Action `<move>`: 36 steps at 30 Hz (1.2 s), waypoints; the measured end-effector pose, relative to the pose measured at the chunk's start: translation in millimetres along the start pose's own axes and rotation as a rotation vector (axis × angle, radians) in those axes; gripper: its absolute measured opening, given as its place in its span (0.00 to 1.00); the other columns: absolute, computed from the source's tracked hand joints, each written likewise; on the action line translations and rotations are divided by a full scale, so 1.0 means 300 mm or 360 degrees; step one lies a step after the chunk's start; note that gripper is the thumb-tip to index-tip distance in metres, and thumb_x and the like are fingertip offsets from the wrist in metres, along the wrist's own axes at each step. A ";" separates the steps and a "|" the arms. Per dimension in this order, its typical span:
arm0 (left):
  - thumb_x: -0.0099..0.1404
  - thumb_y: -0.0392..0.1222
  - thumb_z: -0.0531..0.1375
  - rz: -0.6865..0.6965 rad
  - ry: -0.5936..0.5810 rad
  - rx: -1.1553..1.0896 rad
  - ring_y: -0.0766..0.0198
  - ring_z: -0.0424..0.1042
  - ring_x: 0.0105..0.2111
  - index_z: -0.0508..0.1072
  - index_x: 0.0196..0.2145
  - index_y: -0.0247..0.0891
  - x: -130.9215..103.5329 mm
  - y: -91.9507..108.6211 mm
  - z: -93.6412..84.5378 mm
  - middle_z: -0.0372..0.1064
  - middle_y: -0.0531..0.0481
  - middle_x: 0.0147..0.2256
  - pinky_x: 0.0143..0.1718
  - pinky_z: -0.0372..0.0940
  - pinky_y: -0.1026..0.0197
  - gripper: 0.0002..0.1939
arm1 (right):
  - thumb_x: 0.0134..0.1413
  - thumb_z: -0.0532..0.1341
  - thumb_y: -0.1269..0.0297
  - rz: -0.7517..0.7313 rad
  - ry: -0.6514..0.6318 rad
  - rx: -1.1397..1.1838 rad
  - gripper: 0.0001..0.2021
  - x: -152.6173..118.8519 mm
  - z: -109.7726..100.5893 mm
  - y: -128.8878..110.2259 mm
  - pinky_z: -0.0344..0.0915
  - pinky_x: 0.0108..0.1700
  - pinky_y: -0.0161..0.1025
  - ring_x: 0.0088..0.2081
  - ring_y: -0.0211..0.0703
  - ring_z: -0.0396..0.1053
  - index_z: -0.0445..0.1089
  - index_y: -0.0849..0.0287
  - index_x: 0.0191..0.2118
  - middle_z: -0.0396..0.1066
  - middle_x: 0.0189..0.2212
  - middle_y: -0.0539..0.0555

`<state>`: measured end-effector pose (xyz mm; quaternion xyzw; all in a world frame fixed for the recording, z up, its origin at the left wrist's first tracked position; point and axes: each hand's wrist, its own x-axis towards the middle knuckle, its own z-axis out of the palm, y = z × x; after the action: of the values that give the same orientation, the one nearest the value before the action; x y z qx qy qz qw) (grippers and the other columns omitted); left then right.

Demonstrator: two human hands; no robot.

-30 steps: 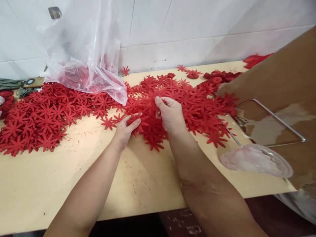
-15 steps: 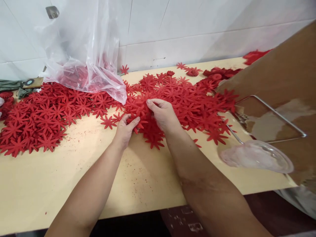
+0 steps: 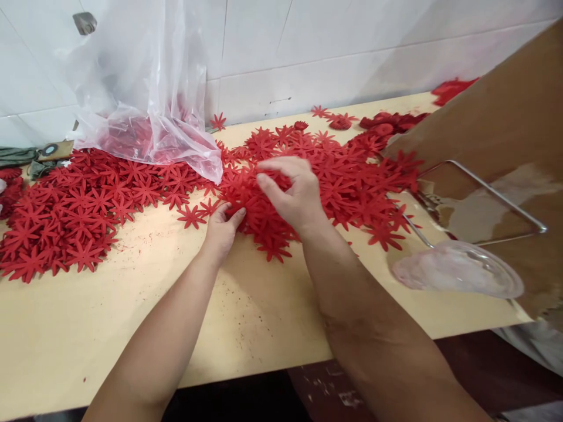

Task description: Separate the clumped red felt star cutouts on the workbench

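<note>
Over a heap of red flower-shaped cutouts (image 3: 334, 181) my right hand (image 3: 297, 193) is raised, thumb and fingers apart and the fingertips blurred. Nothing shows between them. My left hand (image 3: 223, 228) is at the near left edge of the same heap, its thumb and fingers closed around a red flower-shaped cutout, which blends into the pieces behind it. Just left of that hand a loose red cutout (image 3: 190, 217) lies flat on the pale table (image 3: 167, 310).
A second pile of red cutouts (image 3: 79, 211) spreads to the left. Behind it stands a clear plastic bag (image 3: 153, 117) with red pieces inside. At the right are a brown cardboard sheet (image 3: 497, 129), a bent metal wire frame (image 3: 497, 190) and a clear plastic dish (image 3: 461, 269) with whitish residue.
My right hand has lifted slightly to the right and its thumb and fingers have spread from a pinch. The left hand stays nearly in place. The view has shifted a little.
</note>
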<state>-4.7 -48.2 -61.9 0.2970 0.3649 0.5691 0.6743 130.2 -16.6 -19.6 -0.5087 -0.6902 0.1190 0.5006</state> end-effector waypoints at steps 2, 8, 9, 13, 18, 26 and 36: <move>0.45 0.42 0.70 0.0018 0.0003 0.0011 0.69 0.68 0.28 0.69 0.30 0.36 0.003 -0.001 0.001 0.69 0.56 0.24 0.38 0.63 0.62 0.16 | 0.45 0.65 0.52 0.0002 -0.0378 0.0175 0.15 -0.007 0.003 -0.032 0.68 0.46 0.49 0.42 0.50 0.70 0.74 0.57 0.36 0.72 0.39 0.59; 0.50 0.40 0.68 0.0049 0.0071 0.0068 0.72 0.64 0.25 0.69 0.26 0.36 0.003 0.004 0.008 0.66 0.58 0.22 0.34 0.60 0.65 0.11 | 0.39 0.68 0.56 0.0286 -0.0867 0.0610 0.13 -0.011 0.009 -0.043 0.67 0.37 0.41 0.30 0.42 0.68 0.71 0.59 0.28 0.71 0.26 0.52; 0.51 0.41 0.67 0.0038 0.0051 0.0045 0.72 0.64 0.24 0.69 0.27 0.36 0.001 0.007 0.008 0.66 0.58 0.22 0.33 0.60 0.66 0.11 | 0.38 0.68 0.57 0.0309 -0.0851 0.0665 0.12 -0.010 0.010 -0.039 0.67 0.36 0.40 0.29 0.41 0.68 0.71 0.59 0.27 0.71 0.25 0.51; 0.49 0.41 0.67 -0.0081 -0.0105 -0.0026 0.73 0.63 0.23 0.69 0.30 0.36 -0.012 0.023 0.003 0.66 0.59 0.23 0.31 0.59 0.65 0.12 | 0.42 0.65 0.59 0.0327 -0.0530 0.0679 0.08 -0.007 0.023 -0.006 0.65 0.33 0.40 0.27 0.39 0.66 0.70 0.59 0.25 0.70 0.24 0.50; 0.44 0.38 0.69 -0.0085 -0.0104 0.0016 0.72 0.67 0.26 0.69 0.29 0.36 -0.014 0.026 0.011 0.70 0.57 0.26 0.36 0.62 0.64 0.15 | 0.50 0.60 0.61 0.0385 0.0068 0.0425 0.07 0.006 0.035 0.081 0.68 0.33 0.43 0.30 0.43 0.70 0.70 0.57 0.34 0.71 0.29 0.54; 0.54 0.47 0.65 -0.0024 0.0039 0.0246 0.74 0.57 0.17 0.64 0.22 0.37 -0.013 0.025 0.022 0.60 0.60 0.16 0.23 0.53 0.66 0.15 | 0.52 0.60 0.49 0.0093 -0.0095 0.0202 0.19 0.007 -0.012 0.020 0.65 0.54 0.53 0.51 0.53 0.68 0.72 0.56 0.43 0.73 0.46 0.60; 0.50 0.51 0.67 -0.0018 -0.0078 0.0113 0.71 0.61 0.24 0.69 0.25 0.36 -0.006 0.006 0.003 0.62 0.58 0.20 0.32 0.57 0.64 0.16 | 0.29 0.73 0.53 0.0537 -0.0764 0.0770 0.19 -0.005 0.002 -0.039 0.65 0.27 0.37 0.23 0.37 0.65 0.69 0.58 0.27 0.69 0.21 0.48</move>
<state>-5.2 -49.5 -59.5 0.3326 0.3700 0.5444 0.6753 122.7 -23.0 -12.9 -0.4401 -0.6463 0.4751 0.4035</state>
